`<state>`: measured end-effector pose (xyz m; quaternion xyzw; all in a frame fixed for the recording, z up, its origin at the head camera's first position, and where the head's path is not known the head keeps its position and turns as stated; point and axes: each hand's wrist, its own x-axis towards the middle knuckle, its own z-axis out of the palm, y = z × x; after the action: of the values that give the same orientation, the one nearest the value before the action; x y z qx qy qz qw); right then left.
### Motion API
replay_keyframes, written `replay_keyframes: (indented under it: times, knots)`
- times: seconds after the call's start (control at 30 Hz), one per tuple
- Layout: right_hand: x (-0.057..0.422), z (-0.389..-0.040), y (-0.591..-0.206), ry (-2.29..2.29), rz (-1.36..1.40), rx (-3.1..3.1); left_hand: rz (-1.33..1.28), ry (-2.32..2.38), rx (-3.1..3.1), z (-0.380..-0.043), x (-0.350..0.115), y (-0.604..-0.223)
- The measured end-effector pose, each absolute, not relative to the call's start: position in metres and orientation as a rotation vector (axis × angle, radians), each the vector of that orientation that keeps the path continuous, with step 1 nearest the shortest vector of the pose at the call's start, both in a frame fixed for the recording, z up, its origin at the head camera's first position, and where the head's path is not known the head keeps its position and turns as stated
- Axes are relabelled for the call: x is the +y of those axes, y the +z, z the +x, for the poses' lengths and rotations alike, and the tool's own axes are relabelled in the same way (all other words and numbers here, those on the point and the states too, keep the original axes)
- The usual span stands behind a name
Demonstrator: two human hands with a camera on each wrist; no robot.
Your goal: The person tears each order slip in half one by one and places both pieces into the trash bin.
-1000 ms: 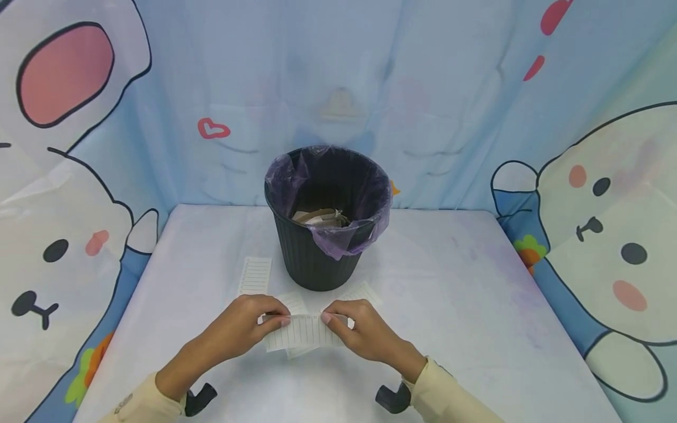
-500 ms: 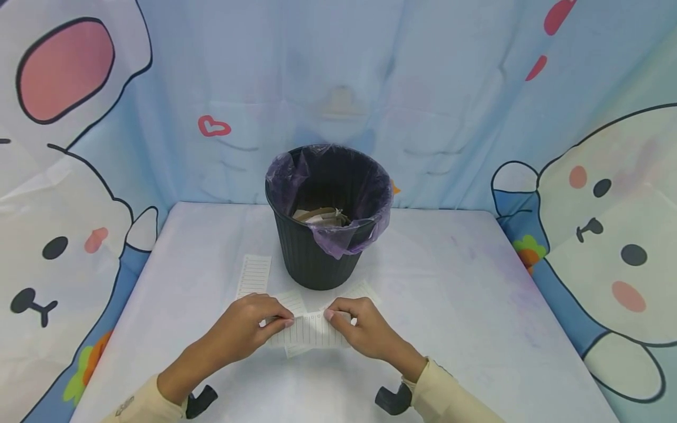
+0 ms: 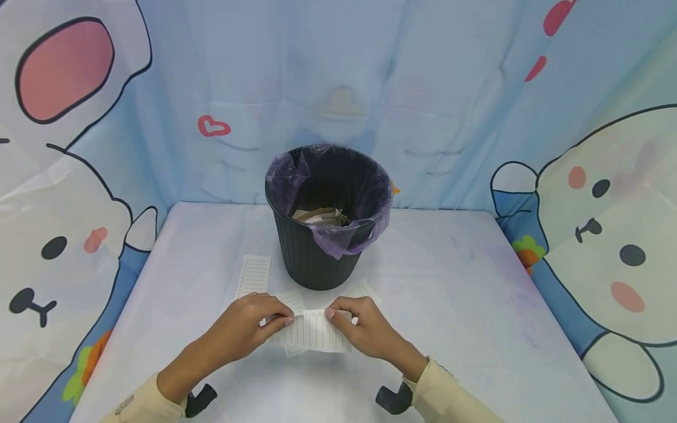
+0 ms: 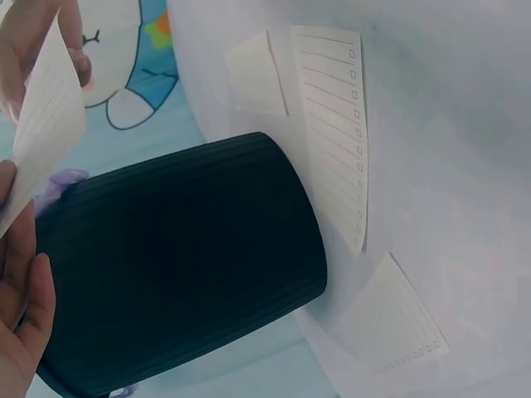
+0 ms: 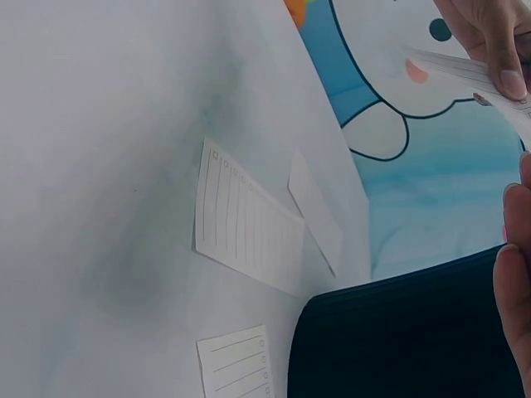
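Between the two hands, above the table, is a white lined checklist sheet (image 3: 326, 336) with small boxes along its top edge. My left hand (image 3: 254, 325) pinches its upper left part between thumb and fingers. My right hand (image 3: 362, 326) pinches its upper right part, close to the left. Between the hands a vertical line parts a brighter right section from a duller left one; whether it is a tear or a fold I cannot tell. More checklist papers lie on the table: one on the left (image 3: 254, 275), one beneath the hands (image 4: 336, 141), one on the right (image 3: 365, 291).
Behind the hands stands a black ribbed bin (image 3: 317, 264) lined with a purple bag (image 3: 344, 238). Scraps of paper and cardboard (image 3: 321, 217) lie inside it. A printed cartoon curtain (image 3: 444, 106) surrounds the white-covered table (image 3: 449, 264).
Both hands keep their pinch and have shifted very slightly. The sheet's right section now tilts and stands out from the left section at a vertical line between the hands.
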<state>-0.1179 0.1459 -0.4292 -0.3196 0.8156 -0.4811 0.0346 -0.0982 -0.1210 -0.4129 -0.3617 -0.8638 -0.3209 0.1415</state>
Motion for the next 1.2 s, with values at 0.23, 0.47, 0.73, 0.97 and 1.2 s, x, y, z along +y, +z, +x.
replay_keyframes:
  times: [0.23,0.47,0.73,0.97,1.2]
  knots:
    - [0.1472,-0.1187,-0.4271,-1.474,-0.975,2.492,-1.024,-0.951,-2.52,-0.0984,-0.1217,-0.4131]
    - [0.1469,-0.1175,-0.4282,-1.451,-0.93,2.502,-1.05,-0.928,-2.503,-0.0978,-0.1227,-0.4129]
    - [0.1463,-0.118,-0.4325,-1.432,-0.916,2.548,-1.094,-0.83,-2.367,-0.0994,-0.1222,-0.4171]
    - [0.144,-0.1177,-0.4343,-1.452,-0.903,2.575,-1.084,-0.779,-2.345,-0.0995,-0.121,-0.4159]
    - [0.1413,-0.116,-0.436,-1.477,-0.883,2.593,-1.091,-0.773,-2.316,-0.0985,-0.121,-0.416]
